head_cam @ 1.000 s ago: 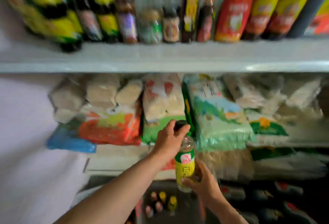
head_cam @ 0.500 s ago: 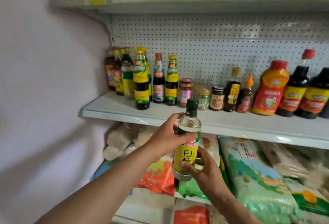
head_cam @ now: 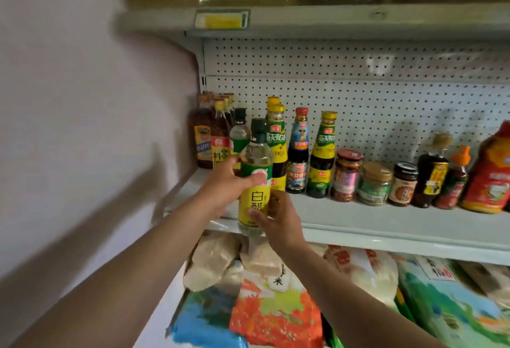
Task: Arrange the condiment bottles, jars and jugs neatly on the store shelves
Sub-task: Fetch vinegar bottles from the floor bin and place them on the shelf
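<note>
I see the middle shelf (head_cam: pixel 386 226) with bare front edge right of my hands. The vinegar bottle (head_cam: pixel 255 182) is upright at its left lip; my left hand (head_cam: pixel 223 190) wraps its shoulder, my right hand (head_cam: pixel 278 218) pinches the label, hiding its base.

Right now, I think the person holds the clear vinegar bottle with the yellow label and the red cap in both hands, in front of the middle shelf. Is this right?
Not fully. The head view shows the cap is dark green, not red. The rest holds: the left hand and right hand both grip the clear vinegar bottle with the yellow label in front of the middle shelf.
</note>
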Available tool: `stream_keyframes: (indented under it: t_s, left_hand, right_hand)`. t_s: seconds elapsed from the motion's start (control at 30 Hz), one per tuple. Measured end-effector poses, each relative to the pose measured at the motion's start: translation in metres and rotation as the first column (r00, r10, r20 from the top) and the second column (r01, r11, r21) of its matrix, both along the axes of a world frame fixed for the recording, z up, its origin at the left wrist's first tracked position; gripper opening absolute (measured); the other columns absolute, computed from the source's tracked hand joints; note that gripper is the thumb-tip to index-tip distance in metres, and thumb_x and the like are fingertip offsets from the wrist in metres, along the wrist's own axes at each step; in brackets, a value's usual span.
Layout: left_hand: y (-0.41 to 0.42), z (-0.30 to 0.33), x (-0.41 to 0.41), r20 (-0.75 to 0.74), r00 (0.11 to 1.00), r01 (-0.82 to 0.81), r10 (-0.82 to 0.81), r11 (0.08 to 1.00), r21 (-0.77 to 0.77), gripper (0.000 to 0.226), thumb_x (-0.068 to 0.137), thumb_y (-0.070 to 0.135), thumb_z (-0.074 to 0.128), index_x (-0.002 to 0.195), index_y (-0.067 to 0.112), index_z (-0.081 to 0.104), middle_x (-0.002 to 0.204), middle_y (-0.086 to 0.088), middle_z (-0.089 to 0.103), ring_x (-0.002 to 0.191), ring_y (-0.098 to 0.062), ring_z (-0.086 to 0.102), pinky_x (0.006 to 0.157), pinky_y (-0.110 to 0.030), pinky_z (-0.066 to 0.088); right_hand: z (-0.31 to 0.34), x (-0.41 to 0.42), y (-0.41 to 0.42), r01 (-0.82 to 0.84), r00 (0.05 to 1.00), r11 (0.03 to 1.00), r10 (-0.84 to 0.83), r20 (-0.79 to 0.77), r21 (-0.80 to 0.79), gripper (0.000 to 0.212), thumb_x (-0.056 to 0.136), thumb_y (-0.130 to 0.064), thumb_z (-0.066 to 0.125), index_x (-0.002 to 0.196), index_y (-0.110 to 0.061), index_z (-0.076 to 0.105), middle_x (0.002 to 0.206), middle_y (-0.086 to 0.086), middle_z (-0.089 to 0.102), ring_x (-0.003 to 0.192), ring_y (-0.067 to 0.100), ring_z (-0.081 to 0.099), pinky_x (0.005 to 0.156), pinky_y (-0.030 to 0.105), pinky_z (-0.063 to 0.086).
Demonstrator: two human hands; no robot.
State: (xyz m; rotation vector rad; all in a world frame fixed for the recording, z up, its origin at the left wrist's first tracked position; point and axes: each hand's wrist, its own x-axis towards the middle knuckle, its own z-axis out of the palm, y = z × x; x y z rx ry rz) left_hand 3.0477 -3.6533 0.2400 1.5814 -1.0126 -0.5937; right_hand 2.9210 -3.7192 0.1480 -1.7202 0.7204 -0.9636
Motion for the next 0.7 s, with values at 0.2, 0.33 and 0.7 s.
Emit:
stream_keyframes:
  t_s: [0.2, 0.33, 0.7]
  left_hand:
    - [-0.023, -0.012, 0.067, -0.03, 0.999, -0.034, 0.033, 0.999, -0.015, 0.057, 0.075, 0.034, 0.085, 0.125, 0.029, 0.06, 0.111, 0.005, 0.072, 0.1, -0.015, 0.07, 0.093, -0.046, 0.056]
    - [-0.037, -0.025, 0.089, -0.049, 0.999, 0.008, -0.009, 1.0, -0.018, 0.071, 0.076, 0.03, 0.085, 0.138, 0.022, 0.052, 0.121, -0.001, 0.069, 0.106, -0.018, 0.068, 0.097, -0.046, 0.054]
    - [-0.064, -0.028, 0.122, 0.05, 0.993, 0.11, -0.11, 0.994, -0.006, 0.075, 0.078, 0.044, 0.079, 0.143, 0.027, 0.046, 0.136, 0.001, 0.06, 0.123, -0.018, 0.058, 0.105, -0.045, 0.048]
  right_hand:
    - [-0.001, 0.066, -0.016, 0.061, 0.996, 0.997, -0.065, -0.068, -0.051, 0.046, 0.084, -0.024, 0.081, 0.114, -0.032, 0.047, 0.099, -0.02, 0.063, 0.087, -0.007, 0.059, 0.065, 0.004, 0.044]
    - [-0.008, 0.089, -0.027, 0.103, 0.988, 0.993, -0.108, -0.107, -0.053, 0.048, 0.082, -0.024, 0.082, 0.116, -0.031, 0.048, 0.1, -0.016, 0.065, 0.089, -0.003, 0.062, 0.071, 0.012, 0.047]
    - [-0.019, 0.122, -0.054, 0.227, 0.968, 0.971, -0.233, -0.094, -0.073, 0.05, 0.079, -0.026, 0.084, 0.113, -0.034, 0.048, 0.098, -0.015, 0.066, 0.09, 0.007, 0.065, 0.076, 0.023, 0.049]
